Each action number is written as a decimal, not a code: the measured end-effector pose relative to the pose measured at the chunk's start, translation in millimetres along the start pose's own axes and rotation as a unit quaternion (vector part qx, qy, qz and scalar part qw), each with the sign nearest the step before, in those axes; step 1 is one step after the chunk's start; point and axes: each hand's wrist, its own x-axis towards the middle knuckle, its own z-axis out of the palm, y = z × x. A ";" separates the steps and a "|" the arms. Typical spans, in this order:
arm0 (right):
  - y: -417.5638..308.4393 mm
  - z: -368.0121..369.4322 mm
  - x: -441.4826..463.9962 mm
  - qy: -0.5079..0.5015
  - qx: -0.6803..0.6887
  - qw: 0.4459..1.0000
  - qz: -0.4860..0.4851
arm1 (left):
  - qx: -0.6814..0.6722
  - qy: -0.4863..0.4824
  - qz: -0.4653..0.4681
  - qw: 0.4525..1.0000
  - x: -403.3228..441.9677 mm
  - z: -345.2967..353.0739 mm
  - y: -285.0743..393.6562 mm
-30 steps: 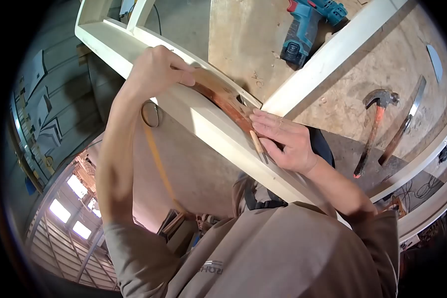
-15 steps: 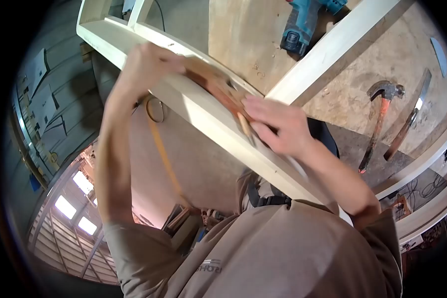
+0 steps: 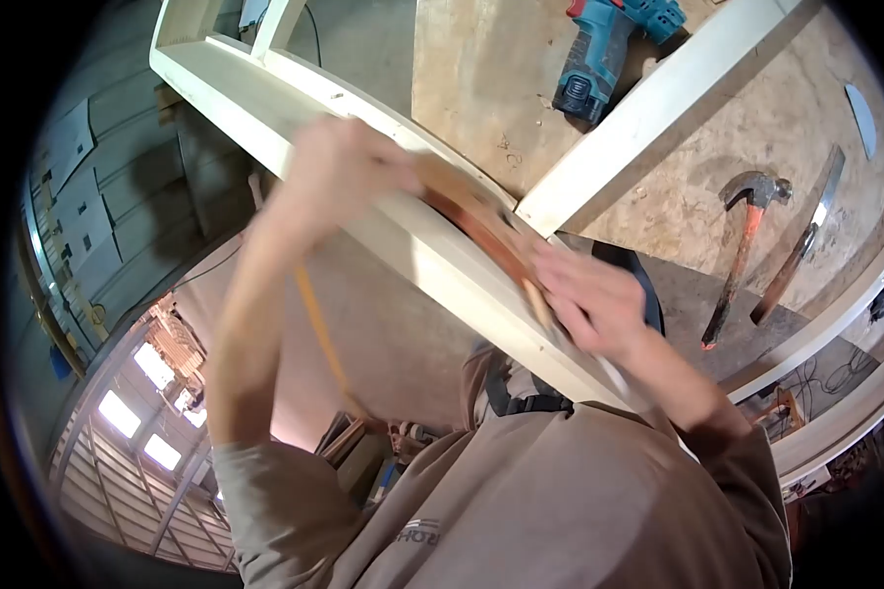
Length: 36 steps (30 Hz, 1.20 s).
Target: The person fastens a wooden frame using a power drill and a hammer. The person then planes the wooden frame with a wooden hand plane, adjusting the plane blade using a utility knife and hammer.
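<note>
A long reddish-brown wooden tool, which looks like a hand plane (image 3: pixel 481 228), lies along the pale wooden beam (image 3: pixel 417 250) in front of me. My left hand (image 3: pixel 349 165), blurred by motion, is closed round its far left end. At the other end my right hand (image 3: pixel 596 293) is closed on it, with the thumb on the near side. A small light-coloured wooden piece sticks out near my right fingers. The tool's underside is hidden against the beam.
A crosspiece (image 3: pixel 658 118) joins the beam from the upper right. On the plywood board (image 3: pixel 481 88) lie a blue cordless drill (image 3: pixel 594 64), a claw hammer (image 3: pixel 746 240) and a chisel-like tool with a wooden handle (image 3: pixel 805 236). A yellow strap (image 3: pixel 322 329) hangs below the beam.
Both hands and the hand plane have moved along the beam toward the lower right, closer to my body. My grip on the plane looks the same.
</note>
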 end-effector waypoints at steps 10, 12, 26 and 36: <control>12.4 54.7 75.8 0.055 0.038 0.998 -0.018 | 0.045 0.037 -0.112 0.992 13.1 -44.1 -50.9; -0.3 25.7 38.7 0.019 -0.006 1.000 0.020 | 0.017 0.033 -0.061 0.997 9.4 -23.1 -29.9; -1.9 -7.3 -11.5 0.001 -0.022 1.000 0.018 | 0.035 0.024 0.042 0.998 -5.7 14.3 5.3; 8.6 40.4 60.7 0.047 -0.008 0.999 -0.018 | 0.004 0.032 -0.078 0.996 6.0 -23.0 -36.1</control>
